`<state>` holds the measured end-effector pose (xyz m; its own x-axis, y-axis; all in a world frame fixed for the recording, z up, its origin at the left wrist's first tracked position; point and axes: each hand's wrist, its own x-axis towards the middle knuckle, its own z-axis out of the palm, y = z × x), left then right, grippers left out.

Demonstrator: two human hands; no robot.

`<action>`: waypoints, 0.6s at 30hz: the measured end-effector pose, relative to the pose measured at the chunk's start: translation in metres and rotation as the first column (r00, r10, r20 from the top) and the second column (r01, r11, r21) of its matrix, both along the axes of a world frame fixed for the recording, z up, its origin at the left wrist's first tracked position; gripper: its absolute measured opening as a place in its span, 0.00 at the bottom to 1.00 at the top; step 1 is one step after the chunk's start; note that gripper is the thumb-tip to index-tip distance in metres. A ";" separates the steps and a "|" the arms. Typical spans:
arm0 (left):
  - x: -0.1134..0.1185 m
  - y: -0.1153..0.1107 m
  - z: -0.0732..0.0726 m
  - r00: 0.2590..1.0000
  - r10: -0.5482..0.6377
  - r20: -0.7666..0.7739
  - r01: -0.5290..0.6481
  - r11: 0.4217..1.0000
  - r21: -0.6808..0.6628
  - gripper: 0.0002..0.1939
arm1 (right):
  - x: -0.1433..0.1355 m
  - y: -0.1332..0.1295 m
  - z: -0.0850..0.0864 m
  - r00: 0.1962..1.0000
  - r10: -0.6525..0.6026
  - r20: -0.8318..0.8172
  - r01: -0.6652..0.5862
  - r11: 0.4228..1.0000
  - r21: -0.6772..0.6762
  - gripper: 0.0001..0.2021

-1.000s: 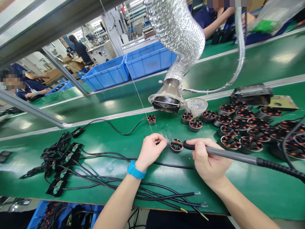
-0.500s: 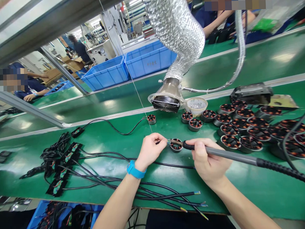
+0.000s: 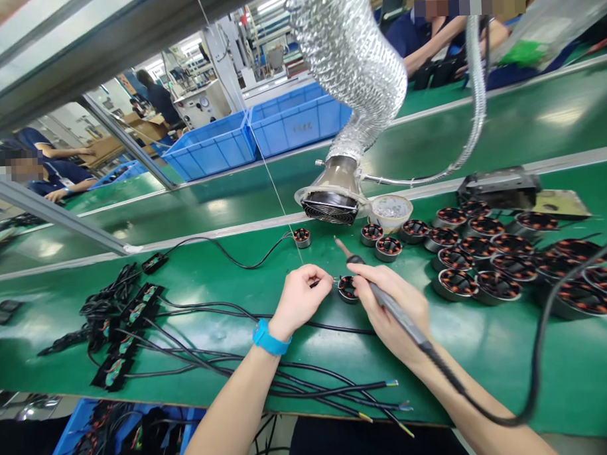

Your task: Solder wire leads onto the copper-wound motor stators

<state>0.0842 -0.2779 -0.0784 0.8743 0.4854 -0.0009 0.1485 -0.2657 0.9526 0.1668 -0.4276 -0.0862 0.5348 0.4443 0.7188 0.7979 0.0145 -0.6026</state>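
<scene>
My left hand (image 3: 301,299), with a blue band at the wrist, pinches the end of a black cable beside a small round motor coil (image 3: 347,289). Thin wires show between the fingertips and the coil. My right hand (image 3: 393,310) is wrapped round a soldering iron (image 3: 396,312), whose tip points up and away from the coil. Its fingers partly cover the coil's right side. A thin wire strand (image 3: 277,188) hangs from above down to my left hand. Another coil (image 3: 301,237), joined to a black cable, sits farther back.
A fume hood (image 3: 332,193) on a foil duct hangs over the bench, near a white bowl (image 3: 390,211). Several coils (image 3: 455,283) stand at the right. Black cables (image 3: 334,389) with small boards lie left and in front. Blue bins (image 3: 300,125) and people are beyond.
The soldering iron's tip has lifted off the coil and swung up and back, and my right hand has shifted left with it. My left hand has hardly moved.
</scene>
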 end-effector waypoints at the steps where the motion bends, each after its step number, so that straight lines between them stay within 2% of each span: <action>1: 0.000 0.000 0.001 1.000 -0.006 0.006 0.005 1.000 0.004 0.07 | 0.001 0.002 0.000 1.000 0.016 0.025 -0.016 1.000 -0.018 0.13; 7: -0.001 -0.001 0.004 0.997 -0.053 0.047 0.050 0.997 0.064 0.09 | 0.003 0.010 -0.006 0.996 0.088 0.005 -0.087 0.991 -0.099 0.21; 14: -0.004 0.001 0.005 0.992 -0.110 0.067 0.102 0.988 0.111 0.10 | 0.005 0.011 -0.018 0.984 0.174 0.034 -0.167 0.976 -0.143 0.22; 18: -0.007 0.004 0.008 0.988 -0.154 0.012 0.152 0.983 0.104 0.09 | 0.003 0.010 -0.015 0.984 0.168 0.059 -0.159 0.979 -0.127 0.21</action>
<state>0.0772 -0.2737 -0.0707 0.9377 0.3422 0.0599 0.0797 -0.3798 0.9216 0.1698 -0.4172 -0.1015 0.3985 0.6080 0.6867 0.8306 0.0783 -0.5513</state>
